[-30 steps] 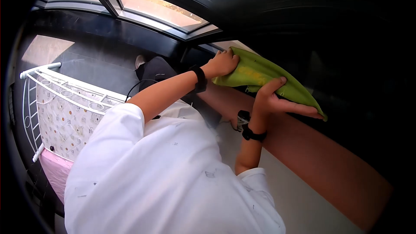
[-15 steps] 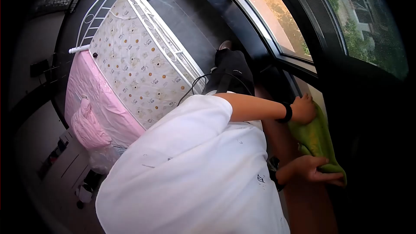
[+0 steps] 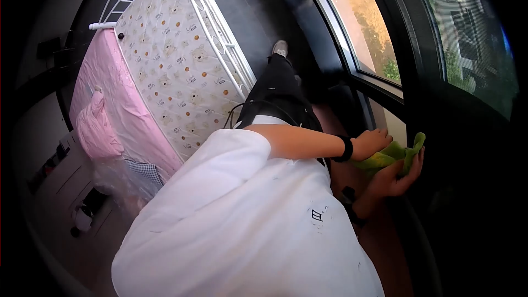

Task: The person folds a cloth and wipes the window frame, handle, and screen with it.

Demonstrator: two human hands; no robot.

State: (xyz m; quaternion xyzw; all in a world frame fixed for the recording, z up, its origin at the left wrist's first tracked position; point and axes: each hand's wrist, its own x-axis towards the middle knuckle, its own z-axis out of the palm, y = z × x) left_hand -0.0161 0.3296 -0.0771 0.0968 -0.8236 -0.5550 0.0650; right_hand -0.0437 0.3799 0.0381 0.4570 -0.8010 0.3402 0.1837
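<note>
A green cloth [image 3: 382, 158] is bunched up between my two hands, beside the dark window wall. My left hand [image 3: 372, 144], with a black band at the wrist, reaches across my body. Its fingers are closed over the upper side of the cloth. From below, my right hand [image 3: 391, 180] wraps round the other end, and a fold of cloth sticks up past its fingers. The palm sides of both hands are mostly hidden.
To the left stands a white metal bed frame [image 3: 223, 49] with a printed mattress [image 3: 170, 55]. Pink bedding [image 3: 102, 77] in clear plastic lies alongside. A dark-framed window [image 3: 360, 22] is on the right. My legs [image 3: 275, 85] stretch out over the dark floor [image 3: 242, 5].
The cloth hung spread downward and is now gathered up. My right hand has risen toward my left and closed round it. My left hand has shifted slightly left, and the view has moved.
</note>
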